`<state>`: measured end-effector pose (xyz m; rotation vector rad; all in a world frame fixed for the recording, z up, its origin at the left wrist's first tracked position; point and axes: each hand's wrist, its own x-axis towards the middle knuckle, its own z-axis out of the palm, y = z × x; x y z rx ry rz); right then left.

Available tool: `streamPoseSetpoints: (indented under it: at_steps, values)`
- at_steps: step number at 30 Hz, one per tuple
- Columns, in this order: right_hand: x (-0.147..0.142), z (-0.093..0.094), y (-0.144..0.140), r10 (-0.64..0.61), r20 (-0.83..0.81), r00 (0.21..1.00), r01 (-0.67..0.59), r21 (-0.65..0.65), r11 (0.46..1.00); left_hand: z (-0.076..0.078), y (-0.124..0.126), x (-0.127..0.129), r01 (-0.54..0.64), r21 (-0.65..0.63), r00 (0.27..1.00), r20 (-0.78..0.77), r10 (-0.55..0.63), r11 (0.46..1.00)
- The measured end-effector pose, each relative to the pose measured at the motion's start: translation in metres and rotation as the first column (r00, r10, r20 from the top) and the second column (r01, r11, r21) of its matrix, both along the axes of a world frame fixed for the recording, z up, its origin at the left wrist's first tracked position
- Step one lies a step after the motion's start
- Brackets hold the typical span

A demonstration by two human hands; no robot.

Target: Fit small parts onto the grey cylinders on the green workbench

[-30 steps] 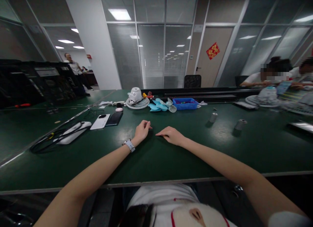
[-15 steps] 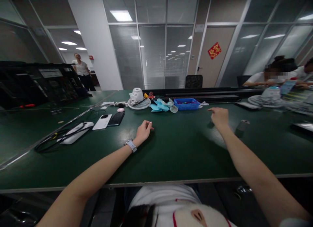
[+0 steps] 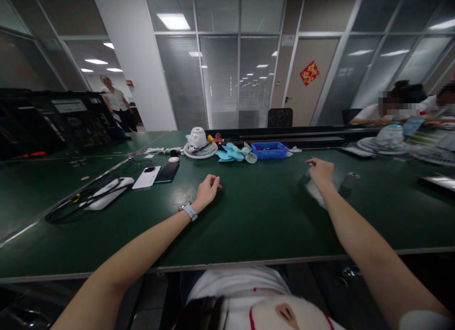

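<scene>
Green table (image 3: 249, 226) fills the frame's middle. Centre, the left hand (image 3: 206, 191) rests loosely curled, holding nothing. Right of centre, the right hand (image 3: 320, 171) covers a small grey cylinder (image 3: 308, 171); whether it grips is unclear. Pinching the sides squarely would steady it, clear of the second cylinder (image 3: 350, 180).

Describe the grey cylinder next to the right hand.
The grey cylinder is small and stubby, metallic-looking, with a darker top end. It stands on the green table, leaning slightly, and casts a dark shadow to its left. It sits just right of the right hand, apart from it; nothing but the table touches it. Surface detail is too small to make out.
</scene>
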<state>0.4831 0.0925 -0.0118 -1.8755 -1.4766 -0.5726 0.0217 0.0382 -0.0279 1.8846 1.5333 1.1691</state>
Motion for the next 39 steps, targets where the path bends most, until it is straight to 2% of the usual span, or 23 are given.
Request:
streamPoseSetpoints:
  at_steps: [11, 19, 25, 33, 39]
  values:
    - [0.002, -0.006, 0.002, 0.064, -0.040, 0.997, -0.061, 0.062, 0.996, -0.004, 0.002, -0.001, 0.006, 0.017, 1.000, 0.003, -0.006, 1.000]
    - [0.005, -0.013, 0.003, 0.040, -0.089, 0.995, -0.033, 0.080, 0.996, -0.004, 0.004, 0.000, 0.001, 0.039, 1.000, -0.020, 0.000, 0.999]
    - [-0.002, -0.010, 0.000, -0.066, -0.144, 0.987, 0.072, 0.036, 0.997, -0.001, 0.000, 0.001, 0.002, 0.020, 0.999, -0.039, -0.001, 1.000]
    - [-0.002, -0.014, 0.002, 0.018, -0.166, 0.986, -0.003, 0.093, 0.996, -0.004, 0.002, 0.000, 0.023, 0.020, 0.999, -0.026, -0.023, 1.000]
    - [-0.002, -0.016, 0.000, -0.026, -0.188, 0.982, 0.043, 0.084, 0.996, -0.002, 0.001, 0.000, 0.021, 0.017, 1.000, -0.018, -0.021, 1.000]
